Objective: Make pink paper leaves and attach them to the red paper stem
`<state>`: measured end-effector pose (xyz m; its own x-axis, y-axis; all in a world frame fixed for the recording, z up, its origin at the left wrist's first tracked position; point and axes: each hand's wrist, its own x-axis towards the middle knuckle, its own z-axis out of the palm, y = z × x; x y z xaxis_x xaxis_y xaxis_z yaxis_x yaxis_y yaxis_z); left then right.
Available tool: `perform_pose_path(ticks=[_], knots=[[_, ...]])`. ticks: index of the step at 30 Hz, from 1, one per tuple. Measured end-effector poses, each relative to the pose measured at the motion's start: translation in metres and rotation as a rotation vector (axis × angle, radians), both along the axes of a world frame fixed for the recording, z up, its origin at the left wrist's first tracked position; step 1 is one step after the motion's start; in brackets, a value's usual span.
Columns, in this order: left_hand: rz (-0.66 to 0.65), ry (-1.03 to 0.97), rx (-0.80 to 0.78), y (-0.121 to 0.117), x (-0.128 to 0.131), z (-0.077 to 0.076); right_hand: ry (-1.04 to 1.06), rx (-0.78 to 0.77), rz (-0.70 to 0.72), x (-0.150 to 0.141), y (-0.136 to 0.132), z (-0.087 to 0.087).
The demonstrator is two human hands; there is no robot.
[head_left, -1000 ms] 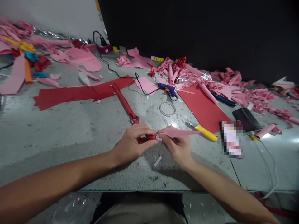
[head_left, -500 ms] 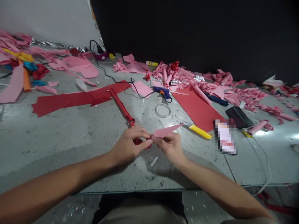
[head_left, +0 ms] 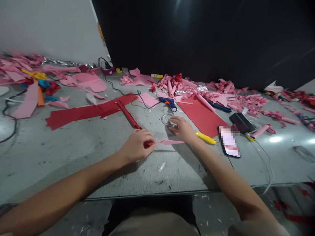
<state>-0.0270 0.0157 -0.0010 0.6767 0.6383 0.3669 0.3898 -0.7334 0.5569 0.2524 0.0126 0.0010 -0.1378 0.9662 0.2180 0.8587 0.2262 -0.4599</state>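
Note:
My left hand [head_left: 136, 144] is closed on a twisted red paper piece [head_left: 148, 144], seen between thumb and fingers. From the same pinch a narrow pointed pink paper piece [head_left: 169, 142] sticks out to the right. A rolled red paper strip [head_left: 129, 115] runs from the far side down to this hand; whether it joins the held piece is hidden. My right hand [head_left: 182, 128] is empty, thumb and fingers apart, at the right edge of a thin pale ring [head_left: 162, 118], perhaps a tape roll. Its fingertips overlap the ring; contact I cannot tell.
Beyond the ring lies a blue glue gun [head_left: 167, 101] with a black cord. A yellow craft knife [head_left: 206, 138] and a phone [head_left: 230, 144] are at right, near a black box [head_left: 242, 122]. Red paper sheets [head_left: 200, 116] and crumpled pink paper [head_left: 248, 101] spread behind.
My right hand has let go of the pink piece and moved up and right to the ring. My left hand keeps the paper. The view has shifted slightly.

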Motion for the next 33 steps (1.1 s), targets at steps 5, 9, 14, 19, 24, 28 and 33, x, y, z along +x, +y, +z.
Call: perform_pose_path(ticks=[5, 9, 14, 19, 24, 28, 33], knots=[[-0.025, 0.227, 0.160, 0.002, 0.003, -0.008, -0.018, -0.035, 0.028, 0.007, 0.009, 0.002], [-0.013, 0.227, 0.216, 0.010, -0.002, 0.010, 0.051, -0.043, 0.049, 0.009, -0.003, 0.013], [-0.049, 0.061, 0.227, 0.022, 0.006, 0.048, 0.206, -0.035, 0.193, -0.004, -0.027, 0.035], [-0.131, 0.031, 0.134, 0.018, 0.019, 0.048, 0.403, 0.055, 0.286, -0.016, -0.049, 0.040], [-0.128, -0.145, -0.060, 0.015, 0.011, 0.035, 0.438, 0.035, 0.356, -0.011, -0.053, 0.035], [-0.116, -0.211, -0.183, 0.014, 0.005, 0.028, 0.454, 0.054, 0.382, -0.011, -0.053, 0.034], [-0.024, -0.276, -0.339, 0.014, 0.006, 0.020, 0.553, -0.073, 0.373, -0.014, -0.056, 0.035]])
